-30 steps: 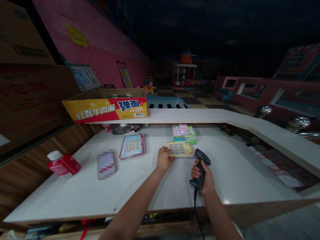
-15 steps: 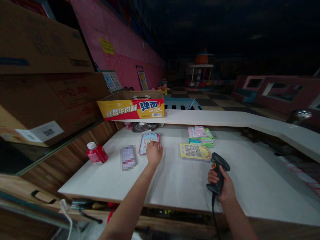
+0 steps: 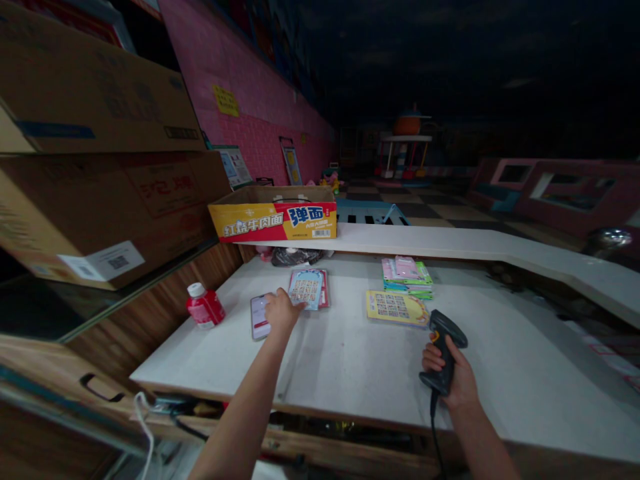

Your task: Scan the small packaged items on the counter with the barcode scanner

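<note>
My left hand point(image 3: 283, 311) is over the right edge of a smartphone point(image 3: 260, 319) that lies face up on the white desk. Its fingers are bent a little over the screen and its thumb is spread towards a light-blue printed card pack point(image 3: 306, 288), which lies partly on a red one. Whether the fingertips touch the screen I cannot tell. A black handheld barcode scanner point(image 3: 443, 353) is gripped by the handle in my right hand point(image 3: 459, 380), with its cable hanging down. Just beyond the scanner's head lies a yellow card pack point(image 3: 395, 307).
A stack of pink and green packs point(image 3: 407, 277) sits towards the desk's back. A red bottle with a white cap point(image 3: 205, 307) stands on the left. On the raised ledge rests an open noodle carton point(image 3: 275, 221); large cardboard boxes point(image 3: 110, 200) are stacked at left.
My left hand has moved left, off the light-blue card pack and over to the phone. The scanner stays in my right hand. The whole view has shifted slightly.
</note>
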The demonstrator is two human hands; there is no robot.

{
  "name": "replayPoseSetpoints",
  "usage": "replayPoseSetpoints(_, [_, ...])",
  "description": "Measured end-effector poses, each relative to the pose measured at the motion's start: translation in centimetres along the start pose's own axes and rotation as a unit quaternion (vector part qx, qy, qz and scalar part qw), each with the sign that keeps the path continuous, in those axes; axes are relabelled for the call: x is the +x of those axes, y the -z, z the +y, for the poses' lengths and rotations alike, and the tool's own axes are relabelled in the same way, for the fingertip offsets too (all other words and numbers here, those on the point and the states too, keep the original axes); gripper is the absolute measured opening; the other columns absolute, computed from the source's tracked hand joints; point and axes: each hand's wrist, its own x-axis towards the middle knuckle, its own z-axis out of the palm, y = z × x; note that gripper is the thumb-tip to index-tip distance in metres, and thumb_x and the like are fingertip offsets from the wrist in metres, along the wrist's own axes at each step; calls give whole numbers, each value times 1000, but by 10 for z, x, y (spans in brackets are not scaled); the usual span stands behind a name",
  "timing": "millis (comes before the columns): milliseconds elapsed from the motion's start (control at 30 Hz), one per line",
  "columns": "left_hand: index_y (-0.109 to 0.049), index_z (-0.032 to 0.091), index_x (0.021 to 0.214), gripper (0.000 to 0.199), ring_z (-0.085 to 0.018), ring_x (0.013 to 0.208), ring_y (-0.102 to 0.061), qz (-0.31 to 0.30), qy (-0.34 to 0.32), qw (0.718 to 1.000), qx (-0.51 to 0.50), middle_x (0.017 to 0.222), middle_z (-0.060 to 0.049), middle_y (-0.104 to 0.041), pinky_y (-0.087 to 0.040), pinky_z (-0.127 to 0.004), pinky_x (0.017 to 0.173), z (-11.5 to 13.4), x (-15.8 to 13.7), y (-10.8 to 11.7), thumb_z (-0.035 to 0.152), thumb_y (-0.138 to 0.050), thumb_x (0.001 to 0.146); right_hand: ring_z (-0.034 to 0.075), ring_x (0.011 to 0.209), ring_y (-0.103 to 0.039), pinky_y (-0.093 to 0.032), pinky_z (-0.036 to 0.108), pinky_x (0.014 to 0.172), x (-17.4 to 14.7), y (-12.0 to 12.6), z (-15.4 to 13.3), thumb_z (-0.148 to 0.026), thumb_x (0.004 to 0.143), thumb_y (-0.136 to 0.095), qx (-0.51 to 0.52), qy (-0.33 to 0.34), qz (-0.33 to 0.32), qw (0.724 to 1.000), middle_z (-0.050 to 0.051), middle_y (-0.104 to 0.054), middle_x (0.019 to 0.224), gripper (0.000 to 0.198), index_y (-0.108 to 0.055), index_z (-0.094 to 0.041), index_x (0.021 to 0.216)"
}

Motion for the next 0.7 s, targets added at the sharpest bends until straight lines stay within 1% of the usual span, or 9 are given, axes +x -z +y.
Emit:
replayPoseSetpoints(100, [-49, 14, 111, 64, -37, 103, -60, 11, 7, 999, -44, 117, -24, -55, -46, -40, 79, -6, 8, 2, 43, -79, 63, 4, 45, -43, -43, 13, 39, 1, 1, 0, -20, 80, -69, 3, 1, -2, 1000, -6, -46, 61, 20, -56, -18, 94])
replayPoseSetpoints(167, [-52, 15, 102, 56, -35, 103, -61, -2, 18, 991, -133, 109, -20, -61, -47, -38, 78, -11, 16, 1, 33, -82, 58, 4, 45, -44, -43, 13, 39, 1, 2, 0, -20, 80, -69, 5, 3, -2, 1000, -6, -46, 62, 21, -56, -18, 96])
replayPoseSetpoints(200, [-53, 16, 95, 50, -33, 101, -62, -33, 37, 977, -209, 101, -16, -64, -48, -35, 76, -14, 20, 0, 28, -83, 56, 4, 45, -44, -43, 13, 39, 1, 2, 0, -19, 80, -69, 5, 2, -2, 1000, -6, -46, 62, 21, -56, -18, 96])
replayPoseSetpoints(233, [-54, 17, 87, 44, -31, 96, -64, -79, 65, 949, -297, 92, -12, -66, -49, -33, 73, -15, 23, -1, 23, -83, 54, 4, 45, -44, -43, 13, 39, 1, 2, -1, -19, 79, -70, 4, 2, -2, 1000, -6, -46, 62, 22, -56, -18, 96])
replayPoseSetpoints(333, [-54, 17, 73, 31, -24, 77, -67, -221, 129, 825, -504, 71, -5, -65, -51, -30, 62, -12, 24, -10, 17, -80, 56, 4, 45, -44, -42, 13, 38, 2, 2, -1, -19, 77, -73, 1, 1, -5, 1000, -7, -46, 61, 24, -55, -18, 94])
replayPoseSetpoints(400, [-57, 16, 76, 26, -20, 73, -67, -254, 126, 783, -553, 72, -5, -68, -54, -30, 63, -4, 18, -18, 15, -78, 60, 4, 44, -44, -42, 13, 38, 2, 2, -1, -19, 77, -72, -1, 3, -7, 1000, -7, -46, 61, 24, -55, -18, 94])
replayPoseSetpoints(500, [-61, 15, 85, 27, -18, 78, -69, -233, 83, 752, -612, 85, -5, -72, -58, -31, 70, 11, 3, -34, 14, -76, 62, 5, 45, -44, -43, 13, 39, 2, 2, 0, -20, 78, -71, -3, 4, -6, 1000, -7, -47, 61, 23, -56, -18, 96])
replayPoseSetpoints(600, [-63, 14, 90, 35, -21, 80, -69, -176, 3, 720, -671, 90, -7, -72, -59, -34, 68, 22, -10, -54, 26, -79, 62, 4, 45, -44, -42, 12, 39, 3, 2, 0, -21, 77, -73, -12, 8, -1, 1000, -7, -48, 60, 24, -57, -17, 94])
replayPoseSetpoints(700, [-63, 14, 90, 43, -24, 82, -69, -129, -58, 719, -681, 93, -9, -72, -58, -33, 64, 26, -16, -74, 41, -79, 61, 3, 44, -43, -40, 11, 39, 4, 2, 0, -24, 74, -77, -37, 10, 9, 999, -7, -47, 58, 28, -57, -17, 92])
